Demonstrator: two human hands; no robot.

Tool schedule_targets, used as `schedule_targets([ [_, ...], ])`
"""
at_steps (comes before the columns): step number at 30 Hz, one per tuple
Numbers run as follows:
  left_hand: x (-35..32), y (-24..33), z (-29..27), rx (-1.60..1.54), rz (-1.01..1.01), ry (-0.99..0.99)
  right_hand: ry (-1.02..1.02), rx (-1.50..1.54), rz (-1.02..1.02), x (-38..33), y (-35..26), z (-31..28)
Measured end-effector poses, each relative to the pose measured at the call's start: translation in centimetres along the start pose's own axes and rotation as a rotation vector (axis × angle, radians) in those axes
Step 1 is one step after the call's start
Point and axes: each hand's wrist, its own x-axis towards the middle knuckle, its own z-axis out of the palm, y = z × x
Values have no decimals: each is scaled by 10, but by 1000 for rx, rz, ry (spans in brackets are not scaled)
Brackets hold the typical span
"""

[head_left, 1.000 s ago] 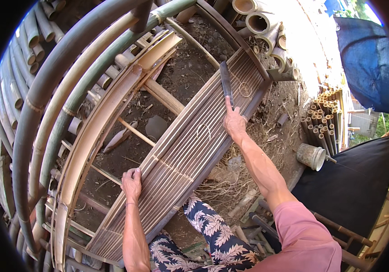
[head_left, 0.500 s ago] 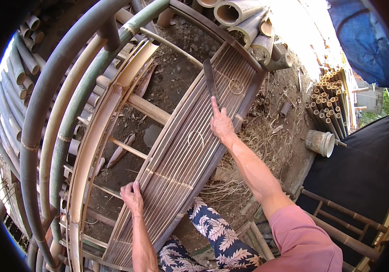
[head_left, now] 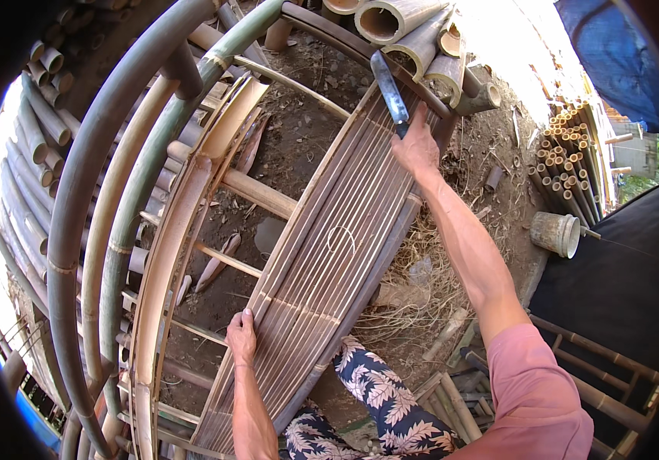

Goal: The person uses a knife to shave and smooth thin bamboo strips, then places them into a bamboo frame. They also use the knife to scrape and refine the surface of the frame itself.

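My right hand (head_left: pixel 417 147) grips a large knife (head_left: pixel 389 86) by its handle, over the far end of a long slatted bamboo panel (head_left: pixel 318 280). The blade, bluish and shiny, points away and lies across the panel's far left corner. My left hand (head_left: pixel 242 337) holds the panel's left edge near its close end, thumb on top and fingers partly hidden along the rim. Dark brown slats run lengthwise with pale gaps between them. A thin pale ring (head_left: pixel 341 240) rests on the slats between my hands.
Curved bamboo poles (head_left: pixel 76 192) and a split bamboo trough (head_left: pixel 162 299) arch along the left. Thick cut bamboo tubes (head_left: pixel 391 21) lie past the panel's far end. At right are a bundle of thin poles (head_left: pixel 571 165), a dirty bucket (head_left: pixel 554 234) and a black sheet (head_left: pixel 613 284).
My right hand has moved away from me and to the right with the knife, whose blade now tilts leftward and catches light. The far ring is no longer visible. My left hand stays on the edge.
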Motion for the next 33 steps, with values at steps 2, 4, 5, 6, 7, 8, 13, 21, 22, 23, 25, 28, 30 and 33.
schedule_targets([
  [2,-3,5,2,4,2,-5,86,9,51,11,15,11],
  [4,-5,2,-1,63,11,21,76,45,96,12,14,18],
  [5,-5,0,-4,82,11,-2,37,103,62,6,15,24],
  [6,-8,1,-3,108,57,37,-109,25,40,6,23,30],
  [7,-11,9,0,129,109,75,-246,-56,18,9,35,35],
  [8,-15,17,5,148,162,112,-383,-137,-1,14,48,39],
  [13,-27,121,22,171,381,306,-295,10,-7,2,33,19],
  [21,25,183,78,328,474,105,-441,-110,-123,3,43,20],
  [22,27,181,74,326,484,61,-564,51,-77,-1,44,18],
  [23,31,175,72,230,487,-10,-685,215,-32,-11,43,18],
  [25,32,174,70,288,475,26,-667,416,127,-58,23,35],
  [28,29,174,71,280,482,6,-545,588,203,-126,10,66],
  [30,29,184,68,258,484,-40,-352,601,211,-157,1,77],
  [33,33,189,71,246,460,-41,-365,667,258,-182,-8,73],
])
